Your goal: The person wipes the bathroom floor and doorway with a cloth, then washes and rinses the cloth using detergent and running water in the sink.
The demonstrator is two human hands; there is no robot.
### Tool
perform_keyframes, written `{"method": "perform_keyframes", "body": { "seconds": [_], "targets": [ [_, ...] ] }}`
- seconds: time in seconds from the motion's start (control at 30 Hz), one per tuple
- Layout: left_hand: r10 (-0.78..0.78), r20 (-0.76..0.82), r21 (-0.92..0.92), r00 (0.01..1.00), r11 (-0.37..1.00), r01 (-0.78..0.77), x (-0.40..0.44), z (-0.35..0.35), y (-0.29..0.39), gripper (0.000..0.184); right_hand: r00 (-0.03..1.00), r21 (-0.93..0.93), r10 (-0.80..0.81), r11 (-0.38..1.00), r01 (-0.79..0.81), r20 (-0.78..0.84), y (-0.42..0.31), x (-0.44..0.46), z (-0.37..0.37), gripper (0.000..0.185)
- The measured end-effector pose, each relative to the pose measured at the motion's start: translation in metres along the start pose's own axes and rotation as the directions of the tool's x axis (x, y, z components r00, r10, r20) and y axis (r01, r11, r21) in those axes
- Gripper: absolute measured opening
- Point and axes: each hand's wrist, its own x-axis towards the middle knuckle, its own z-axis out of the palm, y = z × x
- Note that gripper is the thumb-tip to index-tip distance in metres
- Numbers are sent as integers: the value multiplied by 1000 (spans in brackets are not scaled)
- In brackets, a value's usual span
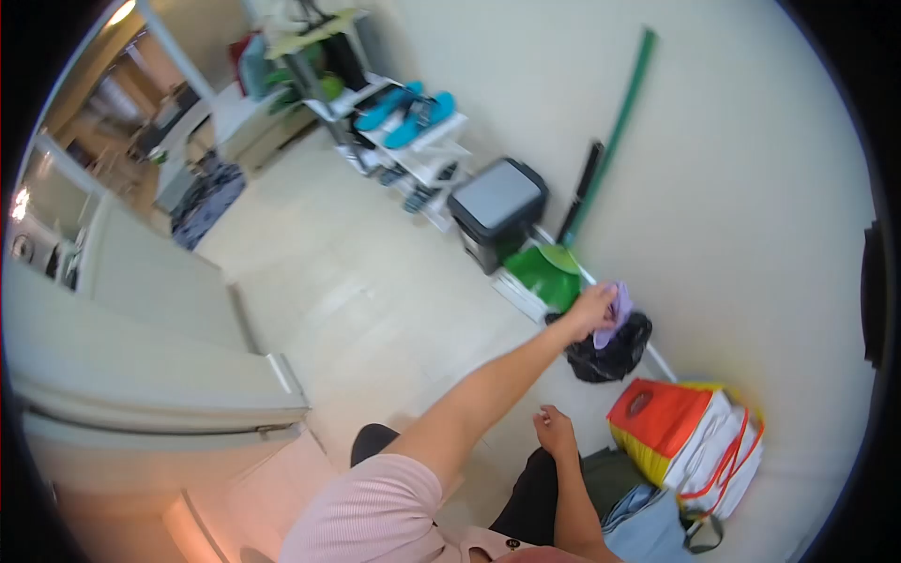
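My left hand point(591, 314) reaches forward on an outstretched arm, its fingers closed on a crumpled light purple cloth point(614, 314); whether it is fabric or thin plastic I cannot tell. Hand and cloth are over a black plastic bag point(610, 355) that stands on the floor by the wall. Part of the bag's opening is hidden by them. Nearer my body, my right hand point(555, 432) hangs above my dark-clad leg with its fingers curled in. Nothing shows in it.
Beside the bag are a green dustpan point(544, 275) and a grey-lidded bin point(499, 195). A long green pole point(619, 127) leans on the wall. A red, yellow and white bag point(690, 422) stands at the right. Blue sandals point(419, 120) rest on a shoe rack point(436, 169).
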Motion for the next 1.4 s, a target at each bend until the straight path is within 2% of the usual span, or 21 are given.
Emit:
{"method": "perform_keyframes", "body": {
  "seconds": [0.03,0.13,0.2,0.3,0.37,0.4,0.43,0.5,0.57,0.6,0.67,0.73,0.87,0.93,0.97,1.03,1.07,1.1,1.17,1.3,1.4],
  "targets": [
    [-24,24,-136,999,990,27,-20,5,23,35,999,104,49,993,-47,-13,-1,-5,0,34],
    [-66,8,-217,998,974,67,-94,7,89,38,962,444,270,867,-225,-41,-18,-24,-20,42],
    [-61,46,-249,997,966,71,-153,1,130,38,891,698,454,641,-319,-10,-55,-33,-37,50],
    [-94,7,-248,996,964,93,-248,-10,192,38,839,956,531,170,-238,115,-188,-52,-90,59],
    [-106,-80,-225,991,970,86,-306,-22,232,38,930,962,273,47,-270,248,-268,-60,-119,63],
    [-110,-137,-243,984,967,74,-327,-36,239,38,936,936,13,8,-352,352,-287,-54,-120,60],
    [-116,-193,-257,974,964,64,-345,-54,242,39,871,898,-249,-11,-439,423,-307,-47,-116,58],
    [-34,-343,-319,939,944,-82,-391,-82,264,38,872,887,-203,239,-396,444,-376,-47,-105,47],
    [5,-528,-335,849,918,-213,-440,-100,303,37,828,809,-287,509,-295,482,-441,-61,-98,41],
    [36,-537,-335,843,908,-253,-460,-119,315,37,798,749,-320,620,-231,511,-469,-66,-93,37],
    [93,-563,-342,821,879,-333,-497,-157,327,36,798,745,-314,624,-235,515,-513,-70,-73,37],
    [70,-592,-375,803,858,-352,-522,-186,327,38,789,711,-306,667,-221,532,-545,-69,-52,39],
    [60,-592,-554,803,694,-460,-557,-222,348,33,723,744,-324,548,-382,610,-614,-79,-30,38],
    [14,-719,-414,695,794,-445,-555,-238,343,33,658,743,-373,480,-467,654,-622,-68,-23,40],
    [2,-775,-346,633,836,-427,-547,-250,338,36,646,744,-399,506,-436,651,-628,-60,-20,42],
    [13,-723,-412,690,794,-447,-524,-284,331,77,638,713,-407,615,-338,654,-629,-30,-9,43],
    [27,-710,-393,703,814,-428,-505,-302,326,62,643,674,-391,687,-271,658,-628,-9,-2,42],
    [41,-698,-370,714,834,-409,-485,-319,326,48,683,677,-357,682,-276,638,-633,11,3,39],
    [-3,-726,-349,688,863,-365,-452,-337,350,46,754,683,-279,670,-290,595,-648,50,9,33],
    [-16,-688,-334,726,895,-297,-392,-401,389,50,736,678,-274,660,-324,619,-690,156,18,28],
    [-155,-695,-438,702,865,-243,-375,-433,437,57,699,610,-273,738,-289,661,-758,207,28,29]
  ]
}}
